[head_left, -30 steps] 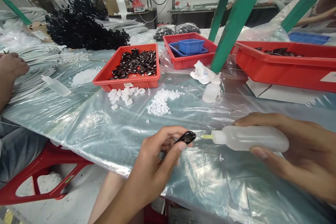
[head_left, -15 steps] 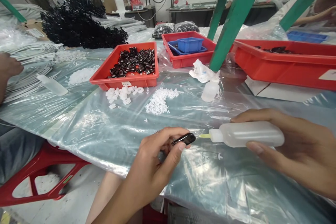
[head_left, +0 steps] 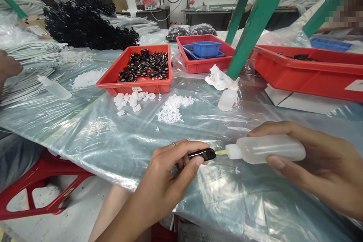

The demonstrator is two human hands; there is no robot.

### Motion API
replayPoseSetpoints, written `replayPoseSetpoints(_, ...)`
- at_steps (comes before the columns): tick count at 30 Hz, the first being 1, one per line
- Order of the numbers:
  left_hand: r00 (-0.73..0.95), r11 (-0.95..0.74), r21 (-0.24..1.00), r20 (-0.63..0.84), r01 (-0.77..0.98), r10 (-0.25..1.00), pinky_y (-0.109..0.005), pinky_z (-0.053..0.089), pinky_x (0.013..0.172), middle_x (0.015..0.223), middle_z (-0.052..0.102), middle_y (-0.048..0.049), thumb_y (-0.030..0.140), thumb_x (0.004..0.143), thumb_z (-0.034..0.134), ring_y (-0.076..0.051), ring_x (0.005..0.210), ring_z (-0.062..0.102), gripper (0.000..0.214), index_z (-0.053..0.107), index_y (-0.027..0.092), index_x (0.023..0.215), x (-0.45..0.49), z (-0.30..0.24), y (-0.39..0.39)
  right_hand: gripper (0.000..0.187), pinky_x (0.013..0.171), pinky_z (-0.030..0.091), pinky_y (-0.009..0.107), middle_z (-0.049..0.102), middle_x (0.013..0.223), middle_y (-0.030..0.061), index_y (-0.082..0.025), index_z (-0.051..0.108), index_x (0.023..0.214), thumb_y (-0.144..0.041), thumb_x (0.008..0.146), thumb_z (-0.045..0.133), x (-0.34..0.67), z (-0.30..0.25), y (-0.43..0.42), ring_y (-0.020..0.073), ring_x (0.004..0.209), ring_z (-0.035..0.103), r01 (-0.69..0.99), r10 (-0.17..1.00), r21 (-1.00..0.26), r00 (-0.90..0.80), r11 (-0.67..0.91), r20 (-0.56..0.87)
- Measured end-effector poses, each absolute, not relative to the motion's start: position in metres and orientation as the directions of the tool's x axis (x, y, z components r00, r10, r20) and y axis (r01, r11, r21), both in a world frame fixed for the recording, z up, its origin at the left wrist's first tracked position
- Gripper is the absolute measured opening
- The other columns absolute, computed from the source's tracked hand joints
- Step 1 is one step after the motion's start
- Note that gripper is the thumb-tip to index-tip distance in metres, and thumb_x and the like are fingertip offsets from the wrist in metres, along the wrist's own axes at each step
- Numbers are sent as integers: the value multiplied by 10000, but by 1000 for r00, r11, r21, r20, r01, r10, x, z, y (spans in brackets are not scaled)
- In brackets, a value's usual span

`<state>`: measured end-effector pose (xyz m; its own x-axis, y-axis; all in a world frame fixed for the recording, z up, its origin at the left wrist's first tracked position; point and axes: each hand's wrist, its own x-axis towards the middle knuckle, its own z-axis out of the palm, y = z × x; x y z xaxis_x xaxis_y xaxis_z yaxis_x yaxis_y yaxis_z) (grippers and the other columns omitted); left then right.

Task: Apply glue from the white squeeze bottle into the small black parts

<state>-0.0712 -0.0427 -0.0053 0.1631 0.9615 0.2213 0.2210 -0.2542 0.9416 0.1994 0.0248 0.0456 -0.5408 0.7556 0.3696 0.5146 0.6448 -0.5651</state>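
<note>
Between thumb and fingers, my left hand (head_left: 172, 172) pinches a small glossy black plastic piece (head_left: 202, 154) above the table. My right hand (head_left: 314, 166) is wrapped round a translucent white squeeze bottle (head_left: 272, 148) lying sideways in the grip. Its yellowish nozzle tip (head_left: 221, 152) points left and meets the right end of the black piece; whether the tip enters it I cannot tell. Beyond my hands lie a heap of tiny white bits (head_left: 172, 109) and a cluster of larger white pieces (head_left: 130, 100).
A red tray (head_left: 134, 90) holds many black pieces. Other red trays (head_left: 309, 72) stand behind and to the right, near a green post (head_left: 261, 19). A second bottle (head_left: 227, 99) lies by crumpled tissue. Another person's hand (head_left: 10, 66) is at far left, beside grey cable coils (head_left: 31, 70).
The black piece has shifted slightly right and turned, closing the small gap to the nozzle tip. The bottle has stayed nearly in place.
</note>
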Motion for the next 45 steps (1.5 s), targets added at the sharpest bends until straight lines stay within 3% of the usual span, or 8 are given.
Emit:
replayPoseSetpoints(9, 179, -306, 927, 270, 217, 946, -208, 439, 627, 898, 723, 7, 240, 1063, 572, -82, 639, 531, 253, 724, 244, 1266, -71, -3, -40, 155, 658, 570, 118, 733, 982, -39, -340, 671, 1129, -365, 976, 658, 198, 46, 26, 121, 794, 714, 519, 762, -573, -546, 634, 348)
replayPoseSetpoints(15, 200, -360, 915, 324, 184, 925, -182, 451, 641, 952, 745, 0, 197, 1055, 576, -57, 633, 530, 255, 710, 190, 1272, -72, -5, -38, 133, 591, 563, 90, 749, 936, -60, -370, 692, 1075, -433, 960, 667, 195, 49, 28, 111, 718, 728, 511, 748, -555, -539, 656, 388)
replayPoseSetpoints(29, 211, -289, 941, 251, 175, 945, -169, 447, 628, 969, 766, 43, 217, 1064, 561, -45, 599, 510, 246, 706, 230, 1262, -71, -5, -40, 175, 673, 589, 133, 741, 968, -37, -390, 701, 1111, -468, 955, 689, 201, 46, 24, 130, 723, 703, 536, 773, -564, -511, 628, 374)
replayPoseSetpoints(35, 190, -244, 952, 209, 183, 959, -184, 424, 591, 895, 764, 33, 260, 1052, 585, -59, 584, 514, 245, 722, 246, 1254, -70, -7, -41, 204, 572, 581, 144, 735, 934, -16, -381, 699, 1099, -494, 929, 706, 199, 47, 26, 143, 681, 705, 539, 805, -605, -472, 586, 360)
replayPoseSetpoints(39, 204, -198, 968, 164, 157, 965, -183, 420, 571, 701, 673, 42, 289, 1030, 624, -67, 558, 551, 200, 745, 232, 1178, -68, -7, -41, 204, 442, 522, 145, 732, 895, -3, -370, 713, 1054, -510, 906, 713, 199, 52, 25, 145, 616, 686, 557, 830, -617, -414, 556, 374)
replayPoseSetpoints(45, 221, -191, 964, 149, 185, 964, -183, 403, 552, 665, 614, 47, 308, 1027, 630, -72, 557, 546, 178, 739, 224, 1140, -68, -5, -42, 183, 494, 572, 170, 737, 942, -22, -424, 696, 1113, -485, 946, 652, 196, 59, 25, 157, 650, 713, 569, 842, -625, -431, 534, 326)
